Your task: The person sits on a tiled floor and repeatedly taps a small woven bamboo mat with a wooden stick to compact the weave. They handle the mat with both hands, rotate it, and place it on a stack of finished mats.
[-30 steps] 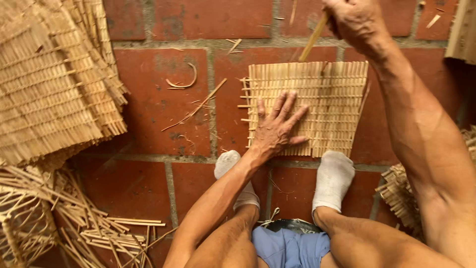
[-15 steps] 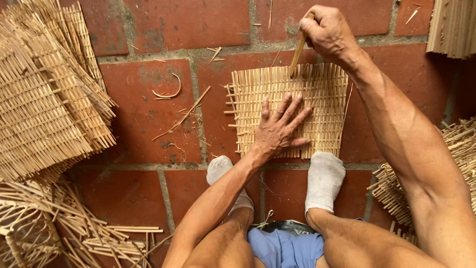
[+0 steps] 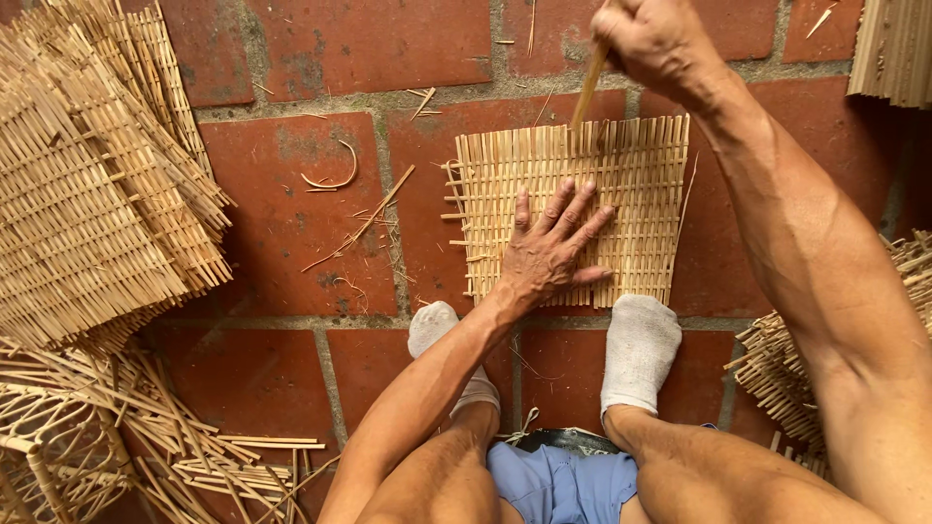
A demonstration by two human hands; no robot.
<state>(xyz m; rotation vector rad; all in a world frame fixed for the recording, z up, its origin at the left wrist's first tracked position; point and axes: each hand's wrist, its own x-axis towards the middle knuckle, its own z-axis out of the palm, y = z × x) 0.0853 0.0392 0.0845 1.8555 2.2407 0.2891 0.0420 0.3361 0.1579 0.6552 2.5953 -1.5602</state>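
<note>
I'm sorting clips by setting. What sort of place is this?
Likely a home or yard craft spot for bamboo weaving: a red brick floor, a stack of woven mats, loose strips, and a mat under the left hand.

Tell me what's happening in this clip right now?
A person sits on a red brick floor with a small woven bamboo mat lying flat in front of their socked feet. The left hand is spread flat on the mat, pressing it down. The right hand grips a thin bamboo strip, its lower end at the mat's far edge. A stack of finished woven mats sits to the left, with loose sticks below it.
</note>
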